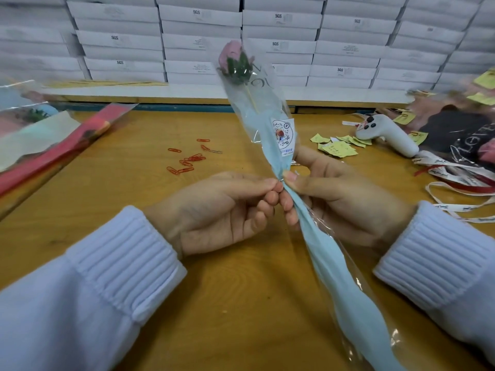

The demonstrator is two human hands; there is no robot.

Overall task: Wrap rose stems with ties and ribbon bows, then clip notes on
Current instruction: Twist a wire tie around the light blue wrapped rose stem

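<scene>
A pink rose point(232, 58) stands tilted in a clear and pale blue sleeve point(318, 234) with a round printed sticker point(282, 134). My right hand point(340, 207) grips the gathered sleeve at its narrow waist. My left hand point(222, 212) pinches a thin wire tie point(281, 179) against that same spot, fingertips meeting my right thumb. The sleeve's lower end runs down past my right wrist to the frame's bottom edge.
Orange paper clips point(188, 159) lie scattered on the wooden table point(128, 188). Yellow notes point(338, 148), a white glue gun point(385, 135) and printed ribbons point(460, 178) sit at right. Wrapped roses point(53, 153) lie at left. White boxes point(281, 33) are stacked behind.
</scene>
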